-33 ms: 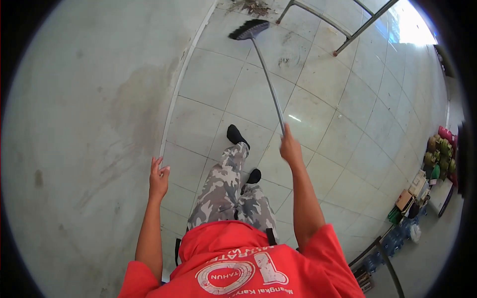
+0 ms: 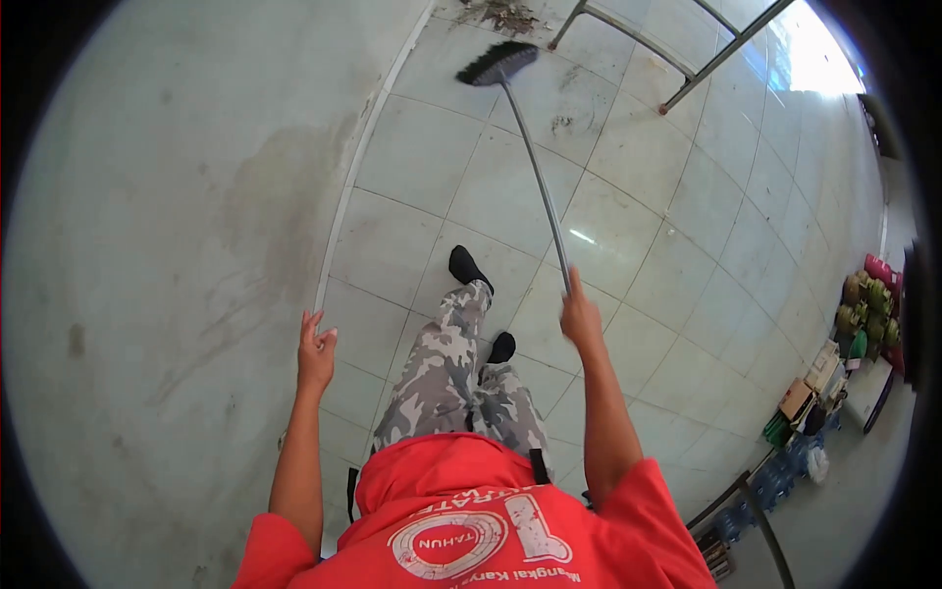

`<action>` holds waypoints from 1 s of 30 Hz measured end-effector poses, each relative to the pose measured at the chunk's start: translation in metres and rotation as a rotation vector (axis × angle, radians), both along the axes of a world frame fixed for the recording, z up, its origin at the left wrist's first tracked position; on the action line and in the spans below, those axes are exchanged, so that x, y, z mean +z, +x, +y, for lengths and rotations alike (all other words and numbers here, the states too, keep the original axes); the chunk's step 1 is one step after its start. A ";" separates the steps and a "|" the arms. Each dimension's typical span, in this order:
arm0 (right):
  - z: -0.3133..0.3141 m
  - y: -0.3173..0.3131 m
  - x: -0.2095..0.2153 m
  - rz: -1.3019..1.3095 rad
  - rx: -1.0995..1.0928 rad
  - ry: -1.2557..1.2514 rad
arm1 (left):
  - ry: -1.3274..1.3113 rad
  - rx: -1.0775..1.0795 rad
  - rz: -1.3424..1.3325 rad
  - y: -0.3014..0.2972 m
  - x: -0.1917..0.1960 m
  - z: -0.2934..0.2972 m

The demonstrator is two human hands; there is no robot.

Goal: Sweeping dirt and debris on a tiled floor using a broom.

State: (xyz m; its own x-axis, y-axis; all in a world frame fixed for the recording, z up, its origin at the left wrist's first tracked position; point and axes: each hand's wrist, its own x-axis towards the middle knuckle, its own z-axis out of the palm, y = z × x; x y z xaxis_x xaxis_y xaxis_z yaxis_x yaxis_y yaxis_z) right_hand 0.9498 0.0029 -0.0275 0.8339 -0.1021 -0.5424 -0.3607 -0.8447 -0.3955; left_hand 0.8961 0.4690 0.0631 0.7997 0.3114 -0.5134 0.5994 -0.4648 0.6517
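Observation:
My right hand (image 2: pixel 580 318) is closed around the grey handle of a broom (image 2: pixel 538 175). The handle runs up and slightly left from my fist to a dark bristle head (image 2: pixel 498 65), which rests on the tiled floor close to the wall. Beyond the head lies a patch of brown debris (image 2: pixel 507 16) at the wall's foot. My left hand (image 2: pixel 316 355) is raised beside the wall with nothing in it, its fingers partly bent and apart.
A pale stained wall (image 2: pixel 196 245) fills the left side. Metal frame legs (image 2: pixel 638 41) stand at the far right of the broom. Along the right lie boxes (image 2: pixel 797 398), bottles (image 2: pixel 770 488) and a green-and-pink pile (image 2: pixel 868 304). A dark curved bar (image 2: pixel 763 520) is at lower right.
My right hand has drawn back toward me and slightly right. The broom's head has shifted a little nearer and to the right. My left hand is almost unmoved.

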 end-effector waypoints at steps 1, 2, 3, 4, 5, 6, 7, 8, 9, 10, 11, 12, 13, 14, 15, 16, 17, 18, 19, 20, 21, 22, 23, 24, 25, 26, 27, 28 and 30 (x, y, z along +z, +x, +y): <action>-0.008 -0.044 0.018 0.045 -0.022 0.064 | 0.030 0.005 0.034 -0.012 0.003 0.000; -0.015 -0.090 0.036 0.020 -0.045 0.124 | 0.045 0.032 0.126 -0.024 0.004 -0.001; -0.023 -0.133 0.051 0.086 -0.005 0.047 | 0.054 0.035 0.047 -0.036 0.001 -0.004; -0.028 -0.167 0.062 0.043 0.034 0.073 | 0.042 0.031 0.009 -0.048 -0.005 -0.013; -0.028 -0.189 0.067 0.110 -0.014 0.076 | 0.001 0.039 0.020 -0.058 -0.012 -0.023; -0.024 -0.195 0.061 0.116 0.017 0.121 | 0.065 -0.079 -0.062 -0.064 -0.024 -0.037; -0.014 -0.185 0.049 0.183 0.060 0.095 | 0.054 -0.165 -0.090 -0.056 -0.042 -0.055; -0.001 -0.164 0.032 0.292 0.084 0.005 | 0.047 -0.262 -0.113 -0.049 -0.062 -0.078; 0.020 -0.135 0.012 0.320 0.116 -0.039 | -0.006 -0.358 -0.153 -0.036 -0.082 -0.104; 0.040 -0.095 -0.012 0.229 0.099 -0.034 | -0.051 -0.480 -0.255 -0.022 -0.098 -0.132; 0.056 -0.050 -0.035 0.174 0.101 0.008 | -0.135 -0.553 -0.363 -0.007 -0.111 -0.162; 0.073 -0.014 -0.050 -0.013 0.091 0.001 | -0.238 -0.601 -0.404 0.010 -0.122 -0.190; 0.080 0.003 -0.055 -0.273 0.114 0.064 | -0.285 -0.541 -0.344 0.024 -0.128 -0.217; 0.082 0.010 -0.051 -0.395 0.140 0.168 | -0.338 -0.486 -0.292 0.037 -0.128 -0.243; 0.080 0.005 -0.046 -0.272 0.120 0.198 | -0.464 -0.294 -0.266 0.049 -0.132 -0.266; 0.075 -0.012 -0.032 -0.221 0.086 0.232 | -0.610 -0.115 -0.223 0.055 -0.133 -0.285; 0.066 -0.040 -0.017 -0.174 0.124 0.251 | -0.333 -0.194 -0.360 0.050 -0.132 -0.297; 0.058 -0.072 -0.004 -0.152 0.112 0.194 | -0.073 -0.301 -0.497 0.044 -0.137 -0.304; 0.050 -0.108 0.010 -0.063 0.139 0.123 | -0.127 -0.416 -0.528 0.036 -0.140 -0.306; 0.046 -0.142 0.019 -0.003 0.115 0.085 | -0.189 -0.540 -0.541 0.020 -0.147 -0.305; 0.040 -0.173 0.028 -0.009 0.101 0.111 | -0.150 -0.628 -0.450 0.002 -0.152 -0.309; 0.037 -0.198 0.032 0.004 0.100 0.117 | -0.136 -0.713 -0.362 -0.019 -0.159 -0.314; 0.034 -0.216 0.035 0.093 0.094 0.154 | -0.085 -0.792 -0.261 -0.038 -0.167 -0.315; 0.031 -0.234 0.038 0.155 0.080 0.129 | -0.068 -0.834 -0.235 -0.064 -0.173 -0.317; 0.030 -0.241 0.035 0.166 0.098 0.160 | -0.047 -0.822 -0.087 -0.087 -0.179 -0.317; 0.030 -0.246 0.034 0.272 0.132 0.149 | -0.028 -0.760 -0.065 -0.108 -0.186 -0.316; 0.032 -0.245 0.027 0.356 0.165 0.097 | -0.034 -0.771 -0.004 -0.123 -0.195 -0.315; 0.036 -0.240 0.020 0.385 0.170 0.141 | -0.043 -0.664 0.062 -0.134 -0.201 -0.313; 0.055 -0.223 -0.004 0.416 0.232 0.057 | -0.054 -0.557 0.125 -0.132 -0.228 -0.307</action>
